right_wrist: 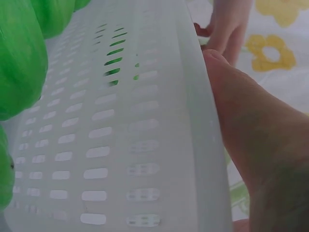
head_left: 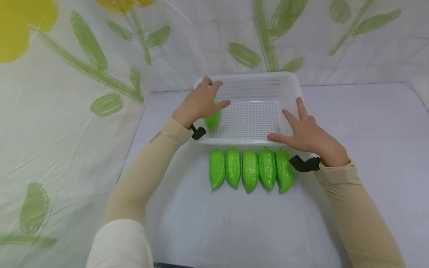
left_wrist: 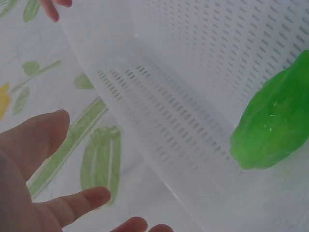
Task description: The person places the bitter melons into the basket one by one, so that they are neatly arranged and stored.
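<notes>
A white perforated plastic basket (head_left: pixel 248 141) sits at the back of the table. Inside its left end lies one green bitter melon (head_left: pixel 212 122), partly hidden by the left hand (head_left: pixel 200 100). That hand hovers over the basket's left side, fingers spread and holding nothing; the left wrist view shows a gap between it and the bitter melon (left_wrist: pixel 273 121). At the right rim is the right hand (head_left: pixel 310 136), its fingers spread and its thumb over the front corner. In the right wrist view the thumb (right_wrist: pixel 227 72) lies along the basket's rim (right_wrist: pixel 205 111).
Several more bitter melons (head_left: pixel 250 171) lie side by side in a row just in front of the basket, on the white-covered table (head_left: pixel 231 230). A white curtain (head_left: pixel 201 41) with printed flowers and leaves hangs behind and to the left.
</notes>
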A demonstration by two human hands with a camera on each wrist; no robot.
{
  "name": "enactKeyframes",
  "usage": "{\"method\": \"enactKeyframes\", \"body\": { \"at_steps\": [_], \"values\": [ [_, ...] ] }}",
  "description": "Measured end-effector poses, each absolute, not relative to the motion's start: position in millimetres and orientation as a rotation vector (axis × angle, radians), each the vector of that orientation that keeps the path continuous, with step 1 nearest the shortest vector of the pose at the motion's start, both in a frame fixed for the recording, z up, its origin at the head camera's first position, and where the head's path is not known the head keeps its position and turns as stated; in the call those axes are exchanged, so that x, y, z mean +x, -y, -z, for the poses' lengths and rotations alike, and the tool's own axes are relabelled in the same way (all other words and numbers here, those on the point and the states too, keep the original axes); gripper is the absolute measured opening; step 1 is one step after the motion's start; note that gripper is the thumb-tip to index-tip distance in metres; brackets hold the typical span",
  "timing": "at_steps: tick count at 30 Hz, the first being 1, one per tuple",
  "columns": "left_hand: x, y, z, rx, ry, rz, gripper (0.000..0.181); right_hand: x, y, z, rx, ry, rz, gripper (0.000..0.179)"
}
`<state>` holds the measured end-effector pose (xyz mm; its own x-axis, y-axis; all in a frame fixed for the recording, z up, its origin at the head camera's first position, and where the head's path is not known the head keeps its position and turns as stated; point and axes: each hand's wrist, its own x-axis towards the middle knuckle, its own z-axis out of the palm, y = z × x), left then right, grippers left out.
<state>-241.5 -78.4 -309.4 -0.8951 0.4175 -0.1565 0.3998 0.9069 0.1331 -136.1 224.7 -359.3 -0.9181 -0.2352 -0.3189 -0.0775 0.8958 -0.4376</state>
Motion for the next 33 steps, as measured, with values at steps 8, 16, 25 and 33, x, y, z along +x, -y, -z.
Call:
{"method": "enactKeyframes", "body": {
  "at_steps": [8, 16, 25, 33],
  "values": [
    [-214, 87, 296, 0.672, -2.881, -0.435, 0.077, -135, -234, 360, -0.218, -2.695, 0.601, 0.113],
    [-171, 100, 303, 0.84, -2.942, -0.682, 0.067, -132, -243, 360, -0.204, -2.693, 0.588, 0.112],
    [-137, 110, 329, 0.945, -3.042, -0.911, 0.056, -129, -251, 358, -0.201, -2.699, 0.563, 0.111],
    [-112, 113, 347, 0.994, -3.093, -1.047, 0.047, -130, -251, 359, -0.202, -2.702, 0.572, 0.111]
  ]
}}
